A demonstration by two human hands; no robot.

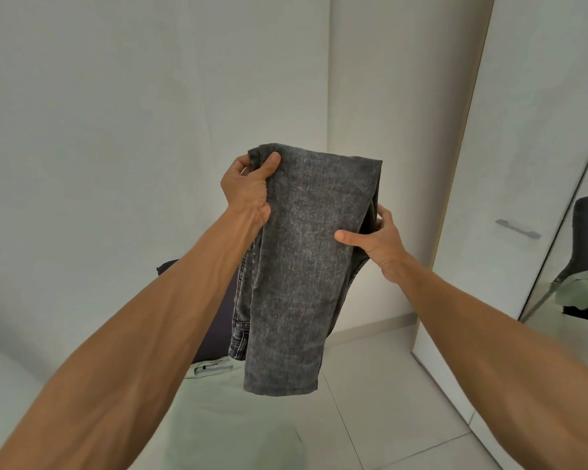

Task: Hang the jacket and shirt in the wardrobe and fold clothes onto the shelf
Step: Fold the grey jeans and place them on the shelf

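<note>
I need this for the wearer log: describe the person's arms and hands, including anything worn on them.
Both arms are bare: the left forearm and right forearm show no sleeves up to the frame's edge. No glove, watch or bracelet on the left hand or right hand. No ring on the fingers that show; others are hidden behind cloth.
</note>
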